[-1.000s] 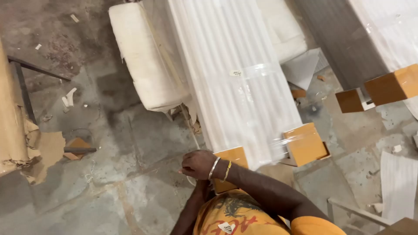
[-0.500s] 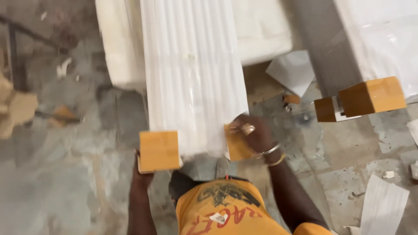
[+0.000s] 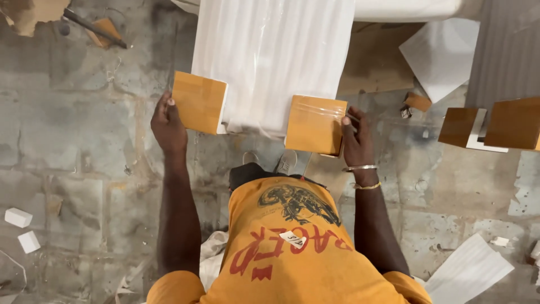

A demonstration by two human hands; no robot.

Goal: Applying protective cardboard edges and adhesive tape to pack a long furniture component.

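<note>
Since half a sec ago: view is tilting down and closing in; both hands now showing beside the near corners, where before the left was mostly hidden under its corner cap. Package end looks held at about the same place, in front of the torso.

Head view, only one cam:
- Left hand (image 3: 167,126) is gripping the outer edge of the left corner cap (image 3: 199,101), thumb on top face, fingers going underneath, so clenched on the cap.
- Right hand (image 3: 356,138) is doing the same on the right corner cap (image 3: 315,125), thumb on the edge, rest of fingers hidden below. Bangles on that wrist.
- Both caps are sitting on the near corners of the long wrapped panel (image 3: 273,59), white foam sheeting w/ clear film over it. Panel is running away from the person toward the top of frame, near end raised over the floor (image 3: 73,169); far end out of view.
- Handling, my read: long, stiff, prob heavy for one person; film looks slippery, so cardboard caps are giving better purchase than the wrap. Corners prob fragile, hence caps. Best hold: under the capped corners, both sides, keeping it level.
- Containers: none seen. Nearest thing to one is the wrap itself; contents not visible.
- Around: second capped package (image 3: 489,124) at right, white foam blocks (image 3: 22,228) lower left, loose foam sheet (image 3: 469,270) lower right, cardboard scraps up top.
</note>
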